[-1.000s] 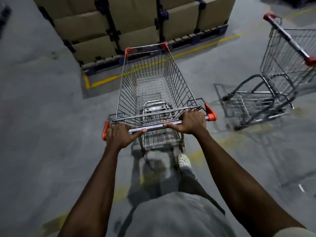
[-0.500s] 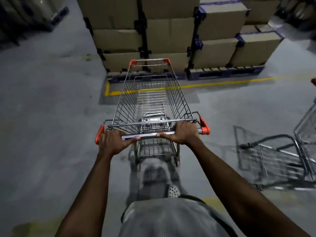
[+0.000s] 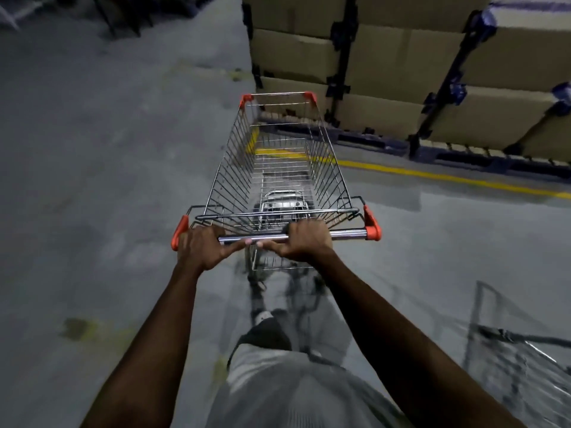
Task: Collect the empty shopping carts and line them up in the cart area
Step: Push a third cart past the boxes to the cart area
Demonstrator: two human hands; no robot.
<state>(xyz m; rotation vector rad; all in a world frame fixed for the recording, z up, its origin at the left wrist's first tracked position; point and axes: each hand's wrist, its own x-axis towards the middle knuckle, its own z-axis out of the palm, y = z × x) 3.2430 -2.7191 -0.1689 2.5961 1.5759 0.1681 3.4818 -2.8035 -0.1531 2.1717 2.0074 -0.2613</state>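
L hand (image 3: 200, 247), R hand (image 3: 306, 242) both gripping cart handle (image 3: 349, 233), boxes (image 3: 401, 63) ahead, 2nd cart (image 3: 522, 366) on R

Left hand (image 3: 202, 247) and right hand (image 3: 304, 240) grip the cart handle (image 3: 346, 233).

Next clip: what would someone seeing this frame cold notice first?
An empty wire shopping cart with orange corner caps fills the centre, with the left hand and right hand both gripping its handle bar. Behind it, at the upper right, stacked cardboard boxes sit on pallets along a yellow floor line. Part of a second cart, blurred, shows at the lower right edge.
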